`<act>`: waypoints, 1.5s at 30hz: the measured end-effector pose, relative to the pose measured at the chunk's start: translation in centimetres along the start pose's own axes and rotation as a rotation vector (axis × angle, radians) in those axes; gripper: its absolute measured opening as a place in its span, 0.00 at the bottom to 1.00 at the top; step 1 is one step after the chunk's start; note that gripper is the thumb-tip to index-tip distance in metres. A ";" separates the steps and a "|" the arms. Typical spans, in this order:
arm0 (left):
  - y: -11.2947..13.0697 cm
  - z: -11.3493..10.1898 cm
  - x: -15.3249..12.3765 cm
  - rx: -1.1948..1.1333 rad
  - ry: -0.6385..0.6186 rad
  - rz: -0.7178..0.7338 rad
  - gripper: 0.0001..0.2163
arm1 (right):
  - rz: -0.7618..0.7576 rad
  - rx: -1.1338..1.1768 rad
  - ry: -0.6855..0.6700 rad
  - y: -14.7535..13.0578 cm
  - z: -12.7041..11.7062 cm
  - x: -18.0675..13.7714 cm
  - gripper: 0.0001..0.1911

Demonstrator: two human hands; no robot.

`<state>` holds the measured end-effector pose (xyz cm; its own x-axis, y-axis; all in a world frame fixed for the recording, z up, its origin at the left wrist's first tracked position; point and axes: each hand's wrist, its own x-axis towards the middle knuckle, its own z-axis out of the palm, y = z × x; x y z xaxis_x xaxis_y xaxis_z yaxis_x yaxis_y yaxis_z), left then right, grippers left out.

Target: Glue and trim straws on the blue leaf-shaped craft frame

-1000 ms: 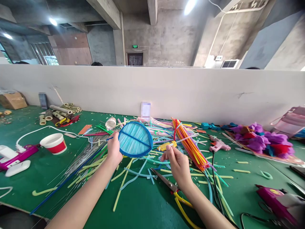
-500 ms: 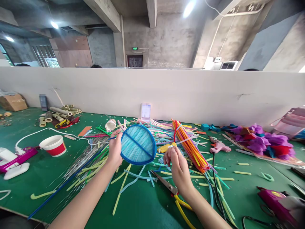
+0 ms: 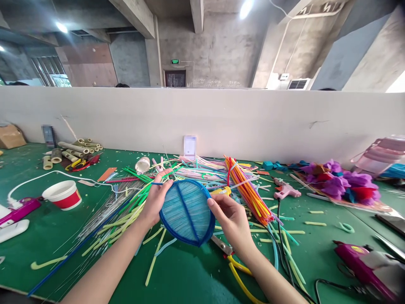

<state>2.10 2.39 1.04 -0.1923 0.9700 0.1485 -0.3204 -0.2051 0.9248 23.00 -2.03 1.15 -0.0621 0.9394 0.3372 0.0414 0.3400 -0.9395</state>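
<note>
A blue leaf-shaped piece [image 3: 187, 213], with a dark blue rim, a central rib and fine thread-like strands across it, is held up over the table. My left hand [image 3: 155, 198] pinches its upper left edge, where a short stem sticks out. On the opposite side, my right hand [image 3: 230, 215] has thumb and fingers closed on the rim. Under the right hand lie scissors with yellow handles [image 3: 238, 270], their blades partly hidden by the leaf. A yellow tool [image 3: 223, 191] lies just behind the right fingers.
Orange and red pipe cleaners [image 3: 249, 192] lie bundled behind my right hand, near a pink glue gun [image 3: 286, 188]. To the left are thin wires [image 3: 104, 215], a paper cup [image 3: 63, 195] and bamboo pieces [image 3: 76, 152]. Purple flowers [image 3: 341, 179] lie right. A white partition [image 3: 202, 114] stands behind.
My right hand has come to the leaf and now grips its right rim. The leaf has turned, its pointed end now lower. The view has shifted slightly right.
</note>
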 end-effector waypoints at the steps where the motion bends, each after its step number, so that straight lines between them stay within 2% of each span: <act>1: -0.1 0.0 -0.1 0.002 -0.006 0.009 0.25 | -0.009 -0.016 0.007 0.1 0.0 -0.1 0.16; 7: -0.2 0.2 -0.3 0.020 -0.032 0.010 0.25 | -0.061 -0.107 0.062 0.9 -0.1 -0.1 0.16; 10: -0.5 0.2 -0.1 0.031 -0.004 0.022 0.24 | -0.043 -0.135 0.078 1.0 -0.1 0.2 0.16; 16: -0.7 -0.1 0.4 0.027 0.026 0.013 0.24 | 0.031 -0.053 0.016 0.8 -0.2 0.4 0.24; 21: -0.4 -0.2 0.5 0.020 0.052 0.029 0.25 | -0.023 -0.138 -0.027 1.2 -0.2 0.1 0.19; 27: -0.5 -0.1 0.1 0.031 0.018 0.018 0.25 | -0.072 -0.218 0.013 1.6 0.0 0.0 0.17; 31: -0.5 -0.2 0.3 0.031 0.047 0.026 0.22 | -0.037 -0.221 0.024 2.0 0.0 0.2 0.20; 37: 0.1 0.0 0.8 0.005 0.153 -0.031 0.21 | 0.031 -0.175 -0.093 2.2 0.0 0.3 0.22; 41: 0.3 0.2 0.7 -0.006 0.145 -0.027 0.23 | -0.045 -0.287 -0.061 1.8 0.1 0.2 0.22; 45: 0.3 0.1 0.7 -0.026 0.149 -0.014 0.23 | 0.013 -0.224 -0.076 1.9 0.0 0.2 0.23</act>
<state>1.97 2.98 1.40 -0.3226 0.9432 0.0797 -0.3474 -0.1964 0.9169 23.02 -1.17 -0.53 -0.1342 0.9406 0.3119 0.2621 0.3372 -0.9042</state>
